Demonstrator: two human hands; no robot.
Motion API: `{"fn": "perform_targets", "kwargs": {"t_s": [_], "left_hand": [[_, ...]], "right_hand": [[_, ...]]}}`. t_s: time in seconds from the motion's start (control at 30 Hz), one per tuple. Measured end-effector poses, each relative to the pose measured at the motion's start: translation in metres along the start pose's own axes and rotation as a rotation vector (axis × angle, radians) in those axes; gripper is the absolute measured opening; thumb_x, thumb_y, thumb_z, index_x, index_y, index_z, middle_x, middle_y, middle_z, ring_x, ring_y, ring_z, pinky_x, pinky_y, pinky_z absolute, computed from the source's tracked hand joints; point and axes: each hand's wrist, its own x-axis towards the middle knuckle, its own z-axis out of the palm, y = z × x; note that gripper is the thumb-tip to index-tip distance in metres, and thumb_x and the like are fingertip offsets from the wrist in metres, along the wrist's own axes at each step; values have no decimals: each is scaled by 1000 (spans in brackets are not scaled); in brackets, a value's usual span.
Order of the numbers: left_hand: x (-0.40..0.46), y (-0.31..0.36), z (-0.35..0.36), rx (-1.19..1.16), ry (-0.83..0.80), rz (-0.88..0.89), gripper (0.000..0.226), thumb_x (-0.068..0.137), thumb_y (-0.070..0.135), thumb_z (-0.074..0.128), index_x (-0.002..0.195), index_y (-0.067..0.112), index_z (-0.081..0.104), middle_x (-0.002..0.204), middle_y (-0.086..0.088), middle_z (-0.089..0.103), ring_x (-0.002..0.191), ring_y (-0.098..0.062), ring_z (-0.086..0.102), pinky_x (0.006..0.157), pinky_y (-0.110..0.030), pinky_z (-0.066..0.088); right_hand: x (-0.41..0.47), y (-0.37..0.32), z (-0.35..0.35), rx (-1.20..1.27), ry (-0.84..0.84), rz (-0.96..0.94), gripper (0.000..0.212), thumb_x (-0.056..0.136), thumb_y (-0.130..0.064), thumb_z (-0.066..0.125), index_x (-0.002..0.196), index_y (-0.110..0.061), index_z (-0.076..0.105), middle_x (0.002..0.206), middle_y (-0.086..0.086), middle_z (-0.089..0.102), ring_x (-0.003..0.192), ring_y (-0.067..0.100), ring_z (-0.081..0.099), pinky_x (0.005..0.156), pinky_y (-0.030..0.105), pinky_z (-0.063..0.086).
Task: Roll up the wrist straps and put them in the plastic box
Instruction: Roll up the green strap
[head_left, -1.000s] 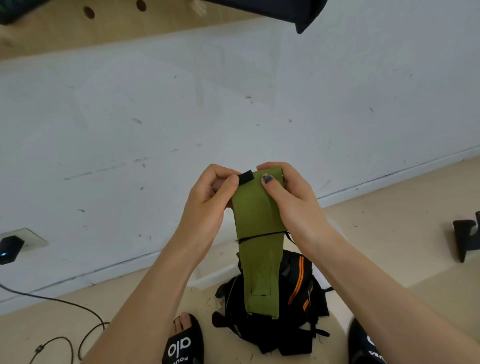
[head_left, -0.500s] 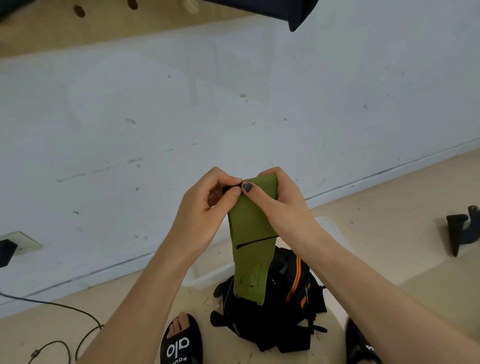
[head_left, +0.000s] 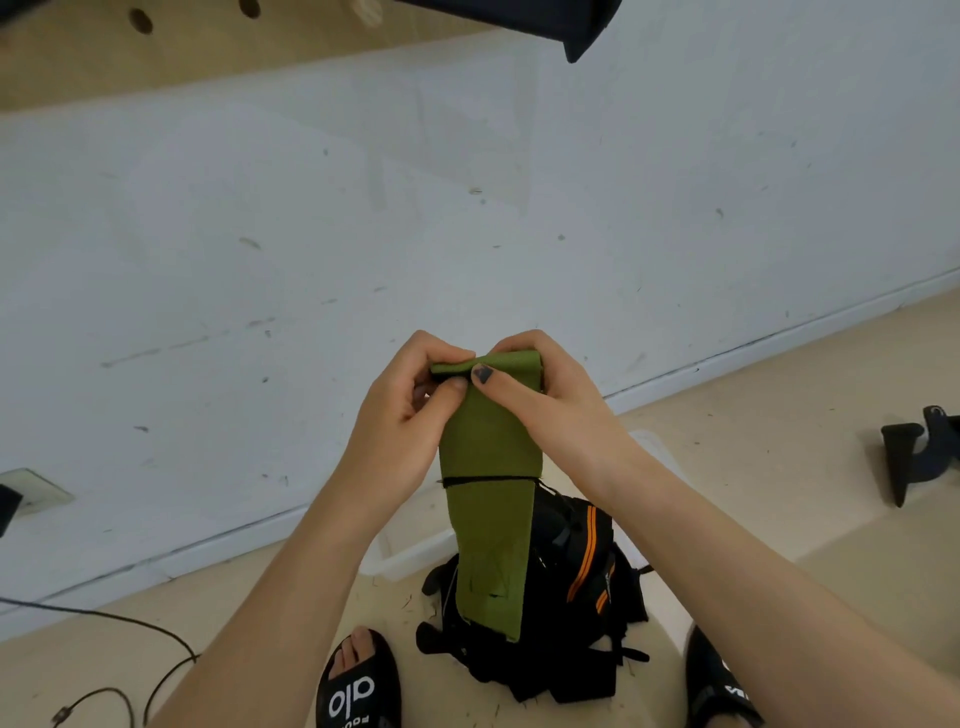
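Strap in hand: green wrist strap (head_left: 488, 499) held up in front of the wall, top edge folded into a first small roll, the rest hanging straight down over the pile below.
Left hand (head_left: 400, 426): thumb and curled fingers pinch the left end of the roll.
Right hand (head_left: 550, 400): thumb across the front of the roll, fingers curled behind it; holds the right end.
Handling, judged: soft woven cloth, light, limp; hangs flat with no spring. A thin black cord (head_left: 483, 479) crosses it mid-length and may snag in the roll.
Where to hold: both ends of the roll, tight, so the turns do not slip sideways or loosen.
Other straps: black and orange pile (head_left: 582, 613) on the floor, near the feet.
Plastic box (head_left: 410, 553): clear, on the floor just beyond the pile, against the wall; mostly hidden by the arms.
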Motion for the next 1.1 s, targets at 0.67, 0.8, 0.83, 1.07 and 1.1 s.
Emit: {"fn": "perform_targets", "kwargs": {"t_s": [0.67, 0.8, 0.83, 1.07, 1.1], "left_hand": [[0, 5, 5, -266, -81, -192, 22, 99, 24, 48, 104, 35, 67, 100, -5, 70, 94, -14, 64, 87, -34, 50], [-1, 6, 6, -251, -37, -156, 24, 107, 13, 49, 109, 27, 68, 99, 3, 73, 99, -12, 67, 89, -32, 53], [-1, 6, 5, -236, -38, -147, 25, 107, 11, 48, 110, 26, 68, 98, 5, 73, 98, -11, 67, 88, -30, 54], [-3, 6, -2, -112, -63, -128, 25, 107, 16, 51, 122, 28, 66, 84, 4, 67, 88, -8, 66, 80, -21, 54], [-3, 7, -3, -102, -76, -131, 23, 107, 17, 51, 121, 26, 67, 91, 1, 71, 93, -11, 68, 83, -24, 55]], "right_hand": [[-3, -7, -14, 59, -72, -89, 9, 95, -5, 71, 100, -11, 67, 98, 25, 70, 90, 34, 71, 79, 47, 58], [-2, -9, -15, 38, -58, -88, 12, 96, -9, 71, 106, -13, 67, 95, 21, 70, 86, 20, 70, 76, 34, 58], [-2, -9, -16, 38, -61, -55, 15, 96, -13, 72, 109, -16, 66, 93, 16, 71, 86, 16, 70, 75, 32, 58], [0, -8, -18, -4, -99, -32, 11, 98, -18, 70, 104, -9, 68, 90, 4, 69, 84, 11, 66, 75, 26, 54], [0, -9, -18, 16, -101, -41, 11, 98, -15, 69, 102, -4, 67, 88, 6, 67, 82, 12, 65, 73, 25, 53]]}}
